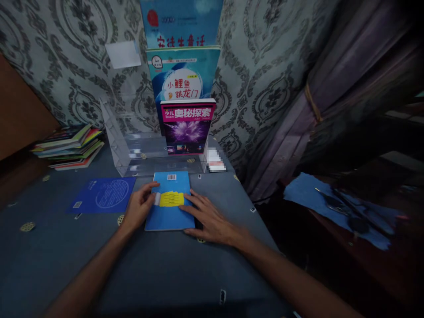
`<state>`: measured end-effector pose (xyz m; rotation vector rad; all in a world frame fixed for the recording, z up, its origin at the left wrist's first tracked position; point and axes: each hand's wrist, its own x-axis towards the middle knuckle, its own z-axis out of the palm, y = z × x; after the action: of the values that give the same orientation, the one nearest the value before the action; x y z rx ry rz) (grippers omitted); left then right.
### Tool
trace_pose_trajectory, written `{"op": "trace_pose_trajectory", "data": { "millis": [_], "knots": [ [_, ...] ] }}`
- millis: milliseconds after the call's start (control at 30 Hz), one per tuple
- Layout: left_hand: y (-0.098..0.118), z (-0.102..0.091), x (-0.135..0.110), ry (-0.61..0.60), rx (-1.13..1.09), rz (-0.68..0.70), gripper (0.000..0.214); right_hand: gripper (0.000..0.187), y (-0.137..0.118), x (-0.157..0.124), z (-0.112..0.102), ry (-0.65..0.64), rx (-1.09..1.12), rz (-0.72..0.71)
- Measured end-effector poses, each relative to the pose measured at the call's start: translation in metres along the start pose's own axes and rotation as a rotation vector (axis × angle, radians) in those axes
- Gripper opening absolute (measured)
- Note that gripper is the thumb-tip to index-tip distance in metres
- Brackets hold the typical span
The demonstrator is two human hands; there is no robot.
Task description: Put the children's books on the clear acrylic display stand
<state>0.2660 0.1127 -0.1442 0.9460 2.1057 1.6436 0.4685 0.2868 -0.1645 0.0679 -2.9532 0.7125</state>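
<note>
A small blue book [168, 218] lies flat on the table, with a barcode at its top and a yellow text panel across its middle. At its left edge rests my left hand [142, 205], fingers bent and apart, thumb close to a whitish patch beside the yellow panel. My right hand [210, 218] is spread over the book's right edge, its fingertips on the cover. Just behind the book stands a clear acrylic rack [114, 137]. On its lowest tier in use, a magenta and purple book [187, 130] leans upright.
Higher on the rack stand a teal book [180, 66] and a larger blue book [182, 22]. A dark blue book [102, 195] lies left of my hands. Several books form a stack [73, 148] at the back left. A tied curtain [291, 119] hangs on the right.
</note>
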Motion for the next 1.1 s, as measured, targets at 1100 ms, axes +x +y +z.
{"op": "trace_pose_trajectory", "data": {
  "millis": [1100],
  "knots": [
    [0.008, -0.012, 0.011, -0.081, -0.572, -0.576, 0.027, 0.031, 0.017, 0.013, -0.014, 0.449, 0.088, -0.268]
  ]
}}
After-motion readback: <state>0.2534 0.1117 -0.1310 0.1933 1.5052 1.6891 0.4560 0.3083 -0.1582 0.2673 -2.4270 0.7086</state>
